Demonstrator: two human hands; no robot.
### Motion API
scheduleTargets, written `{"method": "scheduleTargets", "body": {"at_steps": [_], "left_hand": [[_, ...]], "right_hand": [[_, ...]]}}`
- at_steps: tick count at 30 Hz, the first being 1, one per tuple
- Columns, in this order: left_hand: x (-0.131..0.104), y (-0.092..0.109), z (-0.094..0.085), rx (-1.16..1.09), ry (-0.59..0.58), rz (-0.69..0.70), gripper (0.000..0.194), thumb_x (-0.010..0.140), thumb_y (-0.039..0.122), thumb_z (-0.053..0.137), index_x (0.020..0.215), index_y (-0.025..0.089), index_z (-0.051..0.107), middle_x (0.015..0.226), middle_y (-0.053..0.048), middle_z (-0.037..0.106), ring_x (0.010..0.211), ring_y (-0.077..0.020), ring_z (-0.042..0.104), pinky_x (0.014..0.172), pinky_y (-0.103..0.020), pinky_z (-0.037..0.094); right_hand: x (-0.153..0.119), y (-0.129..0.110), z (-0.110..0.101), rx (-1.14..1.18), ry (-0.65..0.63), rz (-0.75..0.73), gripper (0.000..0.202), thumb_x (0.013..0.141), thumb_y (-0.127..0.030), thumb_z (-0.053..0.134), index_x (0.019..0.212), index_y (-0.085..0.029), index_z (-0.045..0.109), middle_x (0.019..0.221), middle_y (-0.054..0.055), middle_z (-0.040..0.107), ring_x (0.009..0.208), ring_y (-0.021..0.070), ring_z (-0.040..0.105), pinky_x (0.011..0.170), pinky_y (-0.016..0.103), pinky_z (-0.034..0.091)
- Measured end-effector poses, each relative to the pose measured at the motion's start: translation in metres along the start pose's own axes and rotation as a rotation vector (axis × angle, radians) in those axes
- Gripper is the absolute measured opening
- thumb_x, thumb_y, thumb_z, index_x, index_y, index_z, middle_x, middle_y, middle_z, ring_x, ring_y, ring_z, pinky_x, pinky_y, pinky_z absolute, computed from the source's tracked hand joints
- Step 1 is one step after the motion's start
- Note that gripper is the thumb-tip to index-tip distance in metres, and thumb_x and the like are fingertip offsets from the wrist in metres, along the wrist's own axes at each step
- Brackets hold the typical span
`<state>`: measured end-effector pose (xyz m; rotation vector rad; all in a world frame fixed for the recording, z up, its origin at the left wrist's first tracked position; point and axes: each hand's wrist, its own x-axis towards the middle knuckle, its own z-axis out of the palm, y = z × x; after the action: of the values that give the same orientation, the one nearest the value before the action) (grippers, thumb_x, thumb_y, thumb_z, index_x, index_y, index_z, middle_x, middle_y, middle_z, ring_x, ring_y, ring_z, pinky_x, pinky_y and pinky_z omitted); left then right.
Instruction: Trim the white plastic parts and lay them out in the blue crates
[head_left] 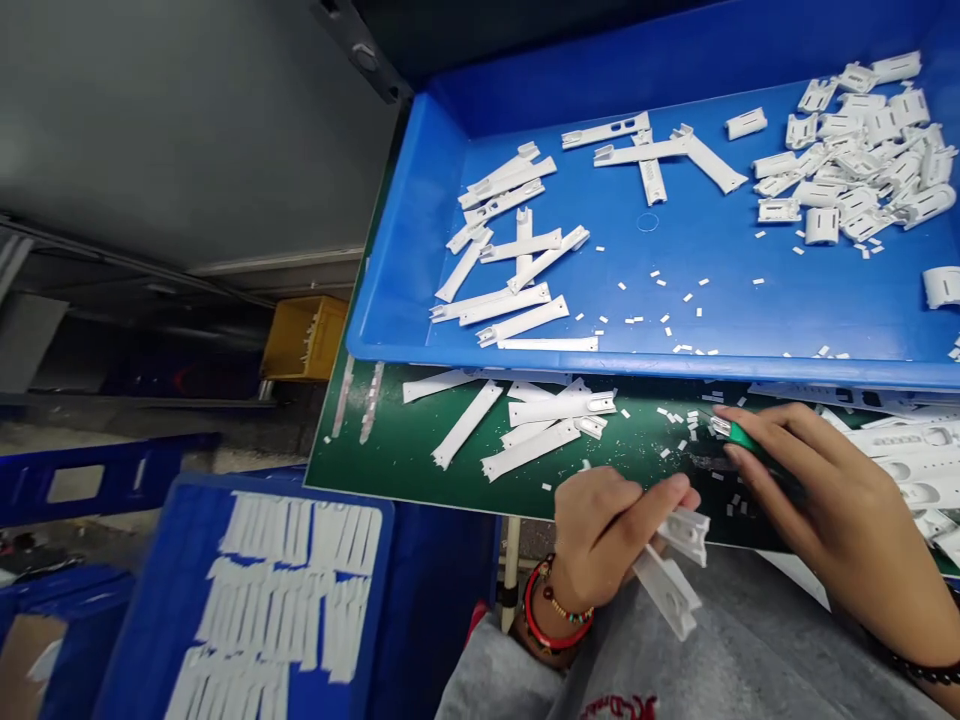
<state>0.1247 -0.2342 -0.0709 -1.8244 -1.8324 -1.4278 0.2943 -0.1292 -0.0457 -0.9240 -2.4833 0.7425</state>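
My left hand [611, 530], with beaded and red bracelets at its wrist, is closed around white plastic strips [667, 595] whose ends stick out over my lap. My right hand [832, 490] pinches a small green tool with a metal tip [738, 434], which looks like a craft knife; its blade is hard to make out. That tip points left over the green table top [645, 450], among tiny white scraps. Left of the hands, several long white strips [555, 410] lie loosely piled on the table. More white parts [911, 465] sit beyond my right hand.
A large blue tray [600, 365] at the back holds strips, short curved white pieces [862, 160] and scraps. Below left, a blue crate [375, 600] carries rows of white strips [277, 590]. A yellow bin [311, 340] stands at the left.
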Motion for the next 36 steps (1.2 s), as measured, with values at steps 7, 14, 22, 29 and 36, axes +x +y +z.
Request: {"method": "scheduleTargets", "body": {"at_steps": [7,14,22,29,36], "left_hand": [[0.020,-0.050,-0.039,0.465,-0.008,0.022,0.046,0.080,0.029,0.081,0.124,0.022,0.068,0.074,0.001,0.058,0.061,-0.0101,0.052,0.051,-0.022,0.037],[0.024,-0.021,-0.025,0.048,-0.223,-0.217,0.041,0.104,0.042,0.040,0.132,0.018,0.056,0.093,-0.005,0.058,0.076,-0.0139,0.055,0.059,-0.023,0.044],[0.023,-0.007,-0.001,-0.345,-0.303,-0.274,0.034,0.105,0.035,0.035,0.121,0.020,0.062,0.095,-0.005,0.059,0.079,-0.0149,0.056,0.066,-0.026,0.048],[0.024,-0.011,0.007,-0.358,-0.365,-0.253,0.032,0.105,0.036,0.037,0.123,0.021,0.059,0.102,-0.006,0.061,0.086,-0.0158,0.059,0.071,-0.027,0.050],[0.021,-0.014,0.012,-0.422,-0.371,-0.267,0.031,0.104,0.036,0.039,0.123,0.020,0.058,0.104,-0.006,0.062,0.090,-0.0160,0.060,0.071,-0.026,0.050]], "right_hand": [[-0.002,-0.002,0.002,0.053,-0.032,-0.017,0.034,0.100,-0.025,0.050,0.134,-0.021,0.056,0.106,0.008,0.062,0.091,0.0213,0.063,0.072,0.031,0.050],[-0.003,-0.008,0.000,0.108,-0.017,-0.020,0.044,0.100,-0.021,0.051,0.144,-0.024,0.046,0.108,0.008,0.063,0.095,0.0203,0.065,0.074,0.030,0.052],[-0.003,-0.019,-0.012,0.194,0.031,-0.090,0.038,0.098,-0.013,0.050,0.135,-0.023,0.054,0.105,0.007,0.066,0.095,0.0182,0.066,0.071,0.026,0.054],[0.002,-0.021,-0.007,0.157,0.041,-0.113,0.040,0.098,-0.011,0.050,0.137,-0.020,0.051,0.105,0.009,0.063,0.095,0.0177,0.063,0.075,0.026,0.053],[0.002,-0.018,-0.009,0.147,-0.002,-0.110,0.044,0.099,-0.013,0.049,0.142,-0.023,0.047,0.105,0.008,0.062,0.093,0.0177,0.063,0.074,0.027,0.052]]}}
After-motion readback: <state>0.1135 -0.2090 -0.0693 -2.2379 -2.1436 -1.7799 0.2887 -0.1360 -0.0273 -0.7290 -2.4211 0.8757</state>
